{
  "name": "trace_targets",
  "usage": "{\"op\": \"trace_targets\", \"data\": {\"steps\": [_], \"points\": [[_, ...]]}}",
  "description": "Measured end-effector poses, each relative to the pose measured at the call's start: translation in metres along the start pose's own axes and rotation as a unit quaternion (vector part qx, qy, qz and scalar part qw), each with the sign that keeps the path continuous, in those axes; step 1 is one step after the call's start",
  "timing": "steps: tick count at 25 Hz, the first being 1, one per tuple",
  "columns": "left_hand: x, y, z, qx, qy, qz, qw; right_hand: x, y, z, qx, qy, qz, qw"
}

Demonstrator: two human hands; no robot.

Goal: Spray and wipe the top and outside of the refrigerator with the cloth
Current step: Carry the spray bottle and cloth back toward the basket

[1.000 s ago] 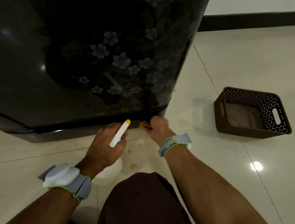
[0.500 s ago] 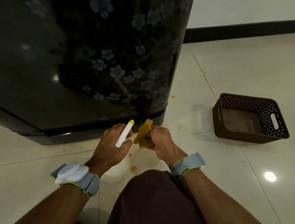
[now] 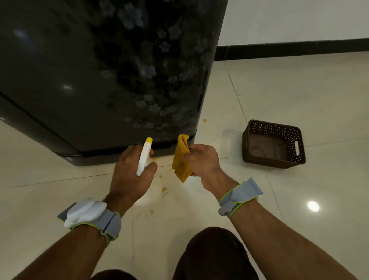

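A: Pale tiled floor (image 3: 308, 99) under a white wall with a dark skirting; orange spots on the tiles at about 6 o'clock from the fridge's near corner. What's biggest here?

B: The fridge (image 3: 68, 78), dark and glossy with a flower print, standing upright and filling the frame from 9 to 12 o'clock. Only its lower body and base strip show; the top is out of sight.

A: And the brown basket (image 3: 272, 144)?

B: On the floor at 3 o'clock from the hands, well apart from the fridge. I can see nothing in it.

A: The hands, then.

B: Both hang just in front of the base strip. The left hand (image 3: 128, 173) is wrapped round the spray bottle (image 3: 144, 156); the right hand (image 3: 203, 160) pinches the cloth (image 3: 180, 160), bunched and hanging.

A: Which way does the bottle point?

B: Its long axis runs from about 7 to 1 o'clock, yellow nozzle up and toward the fridge's lower edge. The cloth's long side runs near 12 to 6, its top fold close to the base; I cannot tell if it touches.

A: So which step?

B: I'd judge the low front is being worked, between a spray and a wipe. The next move likely calls for spreading the cloth flat and pressing it along the base strip, or aiming the nozzle squarely before squeezing.
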State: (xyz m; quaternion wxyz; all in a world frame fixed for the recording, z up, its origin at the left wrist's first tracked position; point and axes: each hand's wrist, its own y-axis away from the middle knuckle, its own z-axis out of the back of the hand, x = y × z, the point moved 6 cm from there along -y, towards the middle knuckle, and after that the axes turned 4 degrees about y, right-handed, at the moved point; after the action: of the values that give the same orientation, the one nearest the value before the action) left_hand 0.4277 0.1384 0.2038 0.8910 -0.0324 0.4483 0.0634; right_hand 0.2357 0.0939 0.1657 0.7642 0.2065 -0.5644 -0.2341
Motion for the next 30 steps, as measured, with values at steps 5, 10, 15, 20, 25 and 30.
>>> {"op": "trace_targets", "data": {"steps": [5, 10, 15, 20, 25, 30], "points": [[-0.128, 0.035, 0.089, 0.019, -0.006, -0.001, 1.0, 0.092, 0.115, 0.044, -0.007, 0.02, 0.029, 0.999], [-0.283, 0.073, 0.176, 0.043, -0.047, -0.035, 0.997, 0.189, 0.246, 0.12, -0.031, -0.01, 0.046, 0.998], [-0.437, 0.103, 0.228, 0.071, -0.046, -0.07, 0.994, 0.257, 0.367, 0.22, -0.07, -0.057, 0.03, 0.995], [-0.527, 0.114, 0.199, 0.107, -0.029, -0.102, 0.989, 0.258, 0.4, 0.297, -0.104, -0.109, 0.007, 0.989], [-0.563, 0.109, 0.116, 0.157, -0.002, -0.069, 0.985, 0.223, 0.384, 0.368, -0.127, -0.123, -0.028, 0.984], [-0.552, 0.087, 0.024, 0.183, 0.038, -0.01, 0.982, 0.185, 0.321, 0.423, -0.148, -0.069, -0.081, 0.983]]}}
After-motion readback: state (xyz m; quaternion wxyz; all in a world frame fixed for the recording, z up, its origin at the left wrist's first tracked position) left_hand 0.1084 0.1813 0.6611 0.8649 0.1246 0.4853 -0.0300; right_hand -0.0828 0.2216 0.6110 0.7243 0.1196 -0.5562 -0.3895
